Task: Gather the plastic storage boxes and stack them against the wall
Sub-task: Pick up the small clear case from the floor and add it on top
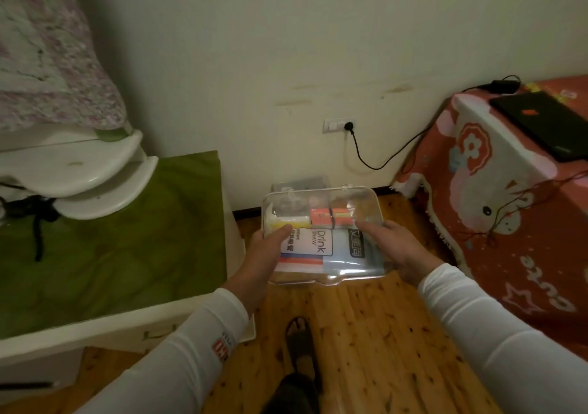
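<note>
Left hand (267, 254), right hand (394, 251) grip clear box (321, 245) above floor (366, 334); second box (302, 184) at 12 o'clock, by wall (254, 63).

One view here, head-worn, wide-angle, pitched forward and down at the wall (286, 47) and wooden floor (381, 334); it sits close over the clear storage box (324, 245), the person's own foot (299, 340) directly below.

A black laptop (541, 124) lies on a red patterned cloth (471, 197) at right; a green-topped white cabinet (127, 248) stands left.
</note>
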`<move>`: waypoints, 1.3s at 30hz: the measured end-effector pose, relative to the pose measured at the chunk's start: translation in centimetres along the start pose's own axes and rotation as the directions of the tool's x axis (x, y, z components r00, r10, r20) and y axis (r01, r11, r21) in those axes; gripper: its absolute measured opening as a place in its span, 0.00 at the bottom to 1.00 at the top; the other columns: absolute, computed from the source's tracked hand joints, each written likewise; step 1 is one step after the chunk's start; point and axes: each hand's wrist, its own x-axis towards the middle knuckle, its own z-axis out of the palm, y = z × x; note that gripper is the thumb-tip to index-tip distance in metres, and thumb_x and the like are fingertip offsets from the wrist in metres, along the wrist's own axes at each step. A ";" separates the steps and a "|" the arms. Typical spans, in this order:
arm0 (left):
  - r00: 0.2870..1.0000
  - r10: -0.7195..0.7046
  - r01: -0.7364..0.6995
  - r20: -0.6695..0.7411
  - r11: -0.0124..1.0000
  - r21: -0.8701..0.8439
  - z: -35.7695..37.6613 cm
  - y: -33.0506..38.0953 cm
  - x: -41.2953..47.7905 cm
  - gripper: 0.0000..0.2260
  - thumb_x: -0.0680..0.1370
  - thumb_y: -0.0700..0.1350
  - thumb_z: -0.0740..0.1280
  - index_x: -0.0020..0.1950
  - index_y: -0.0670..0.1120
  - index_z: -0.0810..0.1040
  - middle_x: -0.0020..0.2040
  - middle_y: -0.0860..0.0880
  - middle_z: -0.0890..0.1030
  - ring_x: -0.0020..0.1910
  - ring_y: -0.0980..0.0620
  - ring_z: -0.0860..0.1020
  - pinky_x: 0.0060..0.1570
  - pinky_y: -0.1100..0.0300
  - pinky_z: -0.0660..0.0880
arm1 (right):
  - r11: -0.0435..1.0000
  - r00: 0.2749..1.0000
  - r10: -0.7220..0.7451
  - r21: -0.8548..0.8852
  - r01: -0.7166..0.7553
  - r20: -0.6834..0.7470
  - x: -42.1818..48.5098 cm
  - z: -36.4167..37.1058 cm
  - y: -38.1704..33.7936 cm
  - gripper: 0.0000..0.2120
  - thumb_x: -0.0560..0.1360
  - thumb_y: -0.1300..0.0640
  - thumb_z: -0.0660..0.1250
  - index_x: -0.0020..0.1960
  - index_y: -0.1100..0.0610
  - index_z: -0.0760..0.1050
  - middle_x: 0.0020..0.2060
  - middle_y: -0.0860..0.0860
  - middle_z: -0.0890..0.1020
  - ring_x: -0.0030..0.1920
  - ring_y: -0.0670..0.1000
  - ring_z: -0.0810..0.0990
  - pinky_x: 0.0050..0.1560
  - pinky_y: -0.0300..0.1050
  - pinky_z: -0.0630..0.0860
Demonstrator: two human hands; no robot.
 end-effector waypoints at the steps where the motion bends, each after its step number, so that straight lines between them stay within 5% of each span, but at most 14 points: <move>1: 1.000 0.009 -0.009 0.003 1.000 -0.006 0.3 0.4 1.1 0.21 0.79 0.53 0.66 0.69 0.46 0.72 0.52 0.45 0.85 0.44 0.48 0.84 0.24 0.63 0.77 | 1.000 1.000 -0.008 -0.016 0.008 -0.006 1.0 -0.1 -0.4 0.18 0.70 0.46 0.72 0.55 0.54 0.75 0.40 0.53 0.85 0.34 0.50 0.85 0.25 0.40 0.77; 6: 1.000 0.000 0.001 0.030 1.000 -0.018 2.1 4.2 7.9 0.21 0.79 0.53 0.65 0.70 0.46 0.71 0.53 0.45 0.85 0.45 0.47 0.85 0.28 0.61 0.79 | 1.000 1.000 0.002 -0.023 -0.002 0.000 8.0 -0.3 -3.9 0.22 0.70 0.46 0.71 0.59 0.56 0.75 0.44 0.54 0.85 0.39 0.52 0.85 0.26 0.40 0.77; 10: 0.999 0.017 -0.017 0.030 1.000 0.002 2.8 7.5 12.5 0.19 0.81 0.56 0.61 0.66 0.47 0.75 0.51 0.45 0.86 0.46 0.46 0.86 0.36 0.54 0.83 | 1.000 1.000 0.007 0.016 -0.007 0.013 12.9 0.0 -6.5 0.20 0.68 0.45 0.72 0.54 0.56 0.77 0.37 0.50 0.86 0.34 0.49 0.85 0.26 0.40 0.77; 17: 0.999 0.032 -0.031 0.044 0.999 -0.013 3.9 12.6 18.4 0.30 0.80 0.66 0.49 0.60 0.46 0.80 0.50 0.42 0.86 0.48 0.43 0.85 0.53 0.42 0.81 | 1.000 0.999 0.030 -0.006 -0.030 0.037 20.7 0.5 -9.8 0.17 0.78 0.37 0.56 0.50 0.46 0.77 0.33 0.40 0.85 0.32 0.39 0.83 0.23 0.33 0.74; 22: 0.998 0.003 0.005 0.062 0.991 -0.131 4.6 14.0 21.8 0.32 0.79 0.68 0.46 0.57 0.49 0.81 0.48 0.43 0.87 0.43 0.47 0.86 0.34 0.57 0.82 | 0.996 0.996 0.045 -0.083 -0.038 0.076 25.4 0.3 -11.4 0.21 0.77 0.34 0.51 0.53 0.44 0.77 0.38 0.41 0.86 0.36 0.41 0.84 0.27 0.35 0.76; 31: 0.997 -0.042 0.021 -0.065 0.959 -0.284 6.9 14.8 28.4 0.34 0.78 0.69 0.44 0.52 0.52 0.85 0.48 0.45 0.87 0.45 0.49 0.86 0.33 0.59 0.81 | 0.983 0.981 0.104 -0.169 -0.076 0.162 35.6 -0.1 -12.9 0.24 0.75 0.31 0.51 0.52 0.43 0.79 0.42 0.43 0.85 0.44 0.46 0.81 0.34 0.42 0.74; 39: 0.981 -0.097 0.037 -0.170 0.943 -0.329 9.8 14.3 34.7 0.34 0.79 0.69 0.44 0.63 0.50 0.79 0.50 0.46 0.87 0.45 0.50 0.86 0.32 0.61 0.80 | 0.969 0.953 0.156 -0.229 -0.097 0.258 44.2 -1.8 -12.9 0.27 0.76 0.30 0.49 0.55 0.44 0.80 0.49 0.47 0.85 0.49 0.49 0.83 0.43 0.43 0.77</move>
